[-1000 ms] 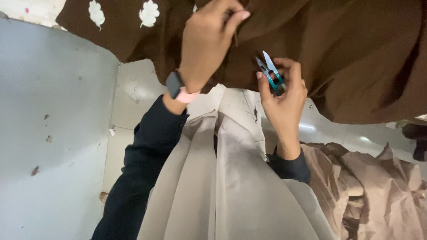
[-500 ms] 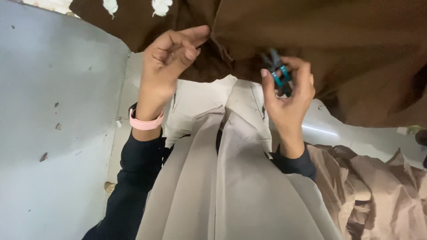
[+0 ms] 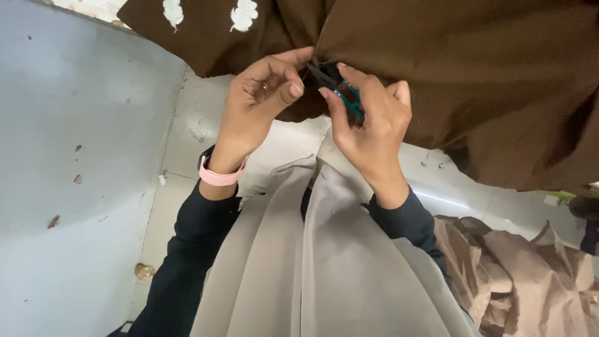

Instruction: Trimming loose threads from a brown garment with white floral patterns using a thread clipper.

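At the lower edge of the hanging brown fabric (image 3: 449, 81), left hand (image 3: 259, 103) pinches a fold taut between thumb and fingers; right hand (image 3: 371, 128) grips teal thread snips (image 3: 346, 97), blades at the pinched spot, steadying the cut.

I see a grey wall (image 3: 75, 187) filling the left side, with small dark marks on it; a pale tiled floor (image 3: 187, 143) lies beside it. Grey-beige cloth (image 3: 324, 274) hangs down the middle; crumpled tan fabric (image 3: 518, 274) lies low at the right.
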